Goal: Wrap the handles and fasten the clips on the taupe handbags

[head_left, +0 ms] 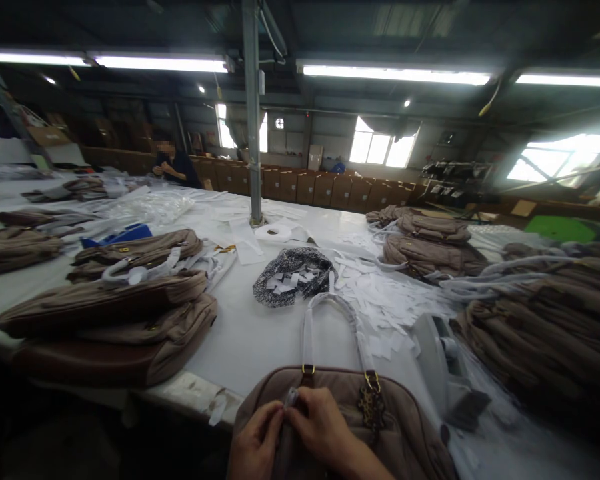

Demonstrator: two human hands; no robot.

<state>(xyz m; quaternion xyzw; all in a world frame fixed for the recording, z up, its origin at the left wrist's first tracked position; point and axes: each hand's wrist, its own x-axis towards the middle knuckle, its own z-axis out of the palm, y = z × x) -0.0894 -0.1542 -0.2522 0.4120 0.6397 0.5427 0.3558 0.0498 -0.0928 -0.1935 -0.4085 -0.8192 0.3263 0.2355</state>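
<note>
A taupe handbag (pixel 405 433) lies at the table's near edge in front of me, its handles (pixel 330 327) wrapped in white paper. My left hand (pixel 254 440) and my right hand (pixel 317 427) meet on the bag's top, fingers pinched together around a small pale piece (pixel 291 398) that I cannot name. A leopard-print tag (pixel 371 404) hangs from a gold ring on the right handle.
Stacks of taupe bags lie at the left (pixel 115 320) and right (pixel 545 333). A patterned hat (pixel 295 275) holding paper scraps sits mid-table, with white scraps (pixel 380 307) beside it. A steel post (pixel 253 113) rises from the table. A person (pixel 173 167) works at the far left.
</note>
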